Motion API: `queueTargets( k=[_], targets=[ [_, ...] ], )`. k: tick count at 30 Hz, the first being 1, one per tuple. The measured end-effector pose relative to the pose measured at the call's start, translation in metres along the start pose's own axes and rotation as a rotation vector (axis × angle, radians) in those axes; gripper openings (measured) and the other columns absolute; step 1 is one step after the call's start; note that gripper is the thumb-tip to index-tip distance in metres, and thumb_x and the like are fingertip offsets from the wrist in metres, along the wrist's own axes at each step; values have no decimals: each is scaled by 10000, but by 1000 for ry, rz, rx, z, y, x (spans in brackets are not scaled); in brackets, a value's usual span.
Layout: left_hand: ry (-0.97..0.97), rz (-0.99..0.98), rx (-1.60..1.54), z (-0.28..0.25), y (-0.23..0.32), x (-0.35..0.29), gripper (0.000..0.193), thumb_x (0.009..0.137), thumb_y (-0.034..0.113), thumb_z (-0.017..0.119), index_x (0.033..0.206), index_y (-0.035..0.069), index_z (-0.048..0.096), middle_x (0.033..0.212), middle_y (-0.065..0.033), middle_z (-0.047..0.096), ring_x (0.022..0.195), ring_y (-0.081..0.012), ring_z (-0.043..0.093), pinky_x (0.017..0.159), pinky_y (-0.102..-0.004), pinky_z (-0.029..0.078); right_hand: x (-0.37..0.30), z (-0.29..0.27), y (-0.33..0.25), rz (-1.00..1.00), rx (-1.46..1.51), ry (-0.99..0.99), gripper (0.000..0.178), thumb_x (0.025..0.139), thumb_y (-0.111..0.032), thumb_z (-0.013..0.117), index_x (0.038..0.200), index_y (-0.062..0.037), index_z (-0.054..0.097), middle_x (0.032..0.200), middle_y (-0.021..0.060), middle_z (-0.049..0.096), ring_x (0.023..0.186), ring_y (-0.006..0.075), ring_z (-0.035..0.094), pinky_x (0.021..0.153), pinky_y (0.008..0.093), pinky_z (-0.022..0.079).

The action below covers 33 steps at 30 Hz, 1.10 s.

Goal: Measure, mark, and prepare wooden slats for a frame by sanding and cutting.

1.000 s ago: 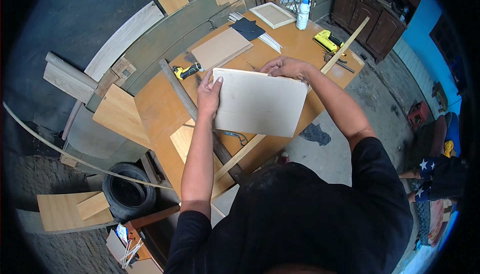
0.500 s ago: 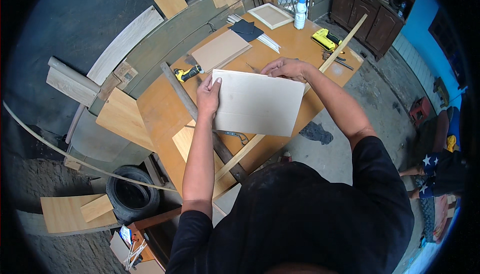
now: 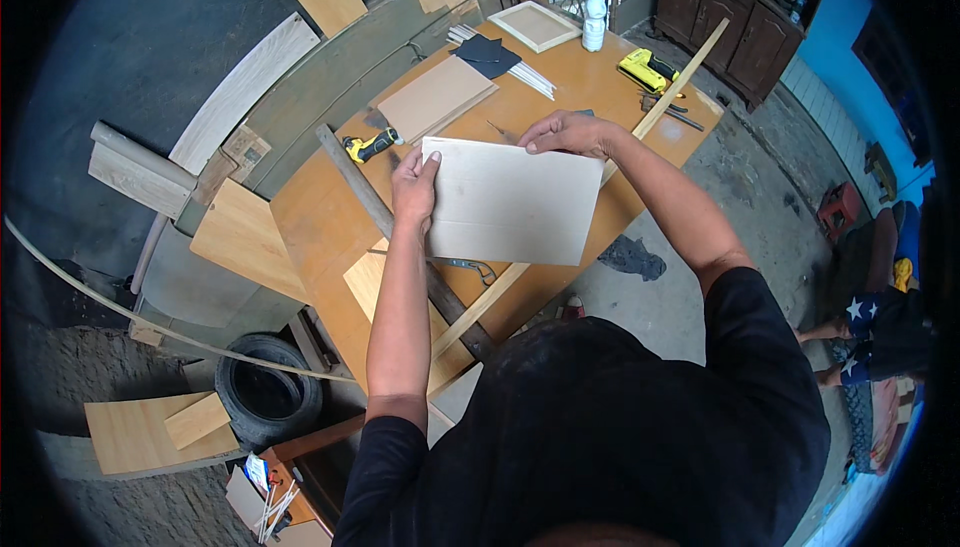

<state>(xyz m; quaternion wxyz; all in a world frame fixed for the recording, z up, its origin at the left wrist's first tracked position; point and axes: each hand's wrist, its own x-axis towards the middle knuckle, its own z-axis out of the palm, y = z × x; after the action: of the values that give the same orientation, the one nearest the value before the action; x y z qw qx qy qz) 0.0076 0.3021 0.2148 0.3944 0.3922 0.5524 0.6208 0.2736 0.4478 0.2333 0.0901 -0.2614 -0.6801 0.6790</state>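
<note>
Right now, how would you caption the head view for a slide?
Left hand gripping a rectangular grey-beige board, right hand at its far edge, over a cluttered brown worktable.

On the table [image 3: 310, 209], a bottle [image 3: 594, 25] stands far, right of a frame [image 3: 536, 27]. Nearer and left lie stacked sheets [image 3: 437, 95], a drill [image 3: 370, 145] at their near left. Nearer still, a panel [image 3: 512, 205] sits between left hand [image 3: 413, 187] and right hand [image 3: 568, 134]. Rightward, a power tool [image 3: 647, 70] lies beyond possibly a clamp [image 3: 678, 115].

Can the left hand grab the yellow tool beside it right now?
Probably not without letting go: the left hand is gripping the pale board. But the yellow tool lies close by, and nothing seems to block it.
</note>
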Motion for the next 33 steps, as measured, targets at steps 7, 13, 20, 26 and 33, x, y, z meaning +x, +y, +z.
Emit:
queueTargets(
  k=[7,13,20,26,33],
  targets=[
    [15,7,-91,8,-12,2,355,948,88,607,1273,-46,559,1124,-105,684,976,-137,634,871,-261,481,44,62,-22,-642,-554,513,204,832,-259,706,957,-105,749,914,103,726,874,271,676,796,354,523],
    [5,41,-28,15,-13,4,331,953,79,594,1258,-47,561,1128,-107,682,984,-144,632,873,-268,482,73,89,-12,-517,-618,691,163,846,-223,693,917,-87,746,915,94,714,884,279,667,807,391,500],
    [19,23,-31,9,-19,6,294,956,72,591,1228,-39,573,1092,-92,690,946,-133,638,852,-259,485,64,108,-24,-539,-1027,666,153,854,-275,660,917,-169,750,929,36,690,983,233,618,840,423,427],
    [103,19,-40,-6,-20,4,313,958,58,582,1250,-54,567,1098,-107,697,967,-140,645,859,-263,489,55,88,-6,-591,-961,732,146,841,-239,646,901,-155,749,903,51,686,936,257,625,826,426,454],
    [154,39,-33,-24,-19,4,290,964,70,579,1231,-43,580,1080,-95,704,952,-126,642,863,-256,480,14,42,37,-271,-859,889,136,783,-203,630,823,-120,731,807,81,675,834,302,631,765,422,479]
  ],
)
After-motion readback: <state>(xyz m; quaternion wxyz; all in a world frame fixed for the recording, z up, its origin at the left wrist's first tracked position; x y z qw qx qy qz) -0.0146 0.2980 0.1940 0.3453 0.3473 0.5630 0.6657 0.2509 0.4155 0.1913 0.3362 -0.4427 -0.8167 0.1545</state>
